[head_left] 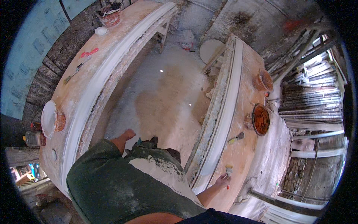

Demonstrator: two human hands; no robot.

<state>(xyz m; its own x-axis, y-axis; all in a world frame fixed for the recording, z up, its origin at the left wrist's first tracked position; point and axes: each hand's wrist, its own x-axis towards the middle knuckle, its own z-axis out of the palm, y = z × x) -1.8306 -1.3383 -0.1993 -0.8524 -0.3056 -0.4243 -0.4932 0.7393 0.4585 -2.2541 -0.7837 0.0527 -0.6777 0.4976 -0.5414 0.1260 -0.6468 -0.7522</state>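
Note:
My right hand (pixel 223 180) is over the right-hand worktable (pixel 242 160), its fingers closed around a paintbrush (pixel 228 170) with pale bristles. A small red piece shows beside the hand, perhaps the brush's handle end. Close by runs a long white plaster moulding (pixel 220 134) along that table's inner edge. My left hand (pixel 128 134) hangs low over the floor, apart from both tables; it looks loosely curled, with nothing seen in it. Farther up the right table lies a second brush (pixel 236 137), with a yellowish handle and dark bristles.
Two orange-brown buckets, one (pixel 260 119) nearer and one (pixel 263 81) farther, stand on the right table. Along the left table runs another white moulding (pixel 97 80). A white-crusted bucket (pixel 52 119), a bottle (pixel 34 139) and a red scrap (pixel 89 52) are there too. Dusty floor (pixel 160 97) lies between.

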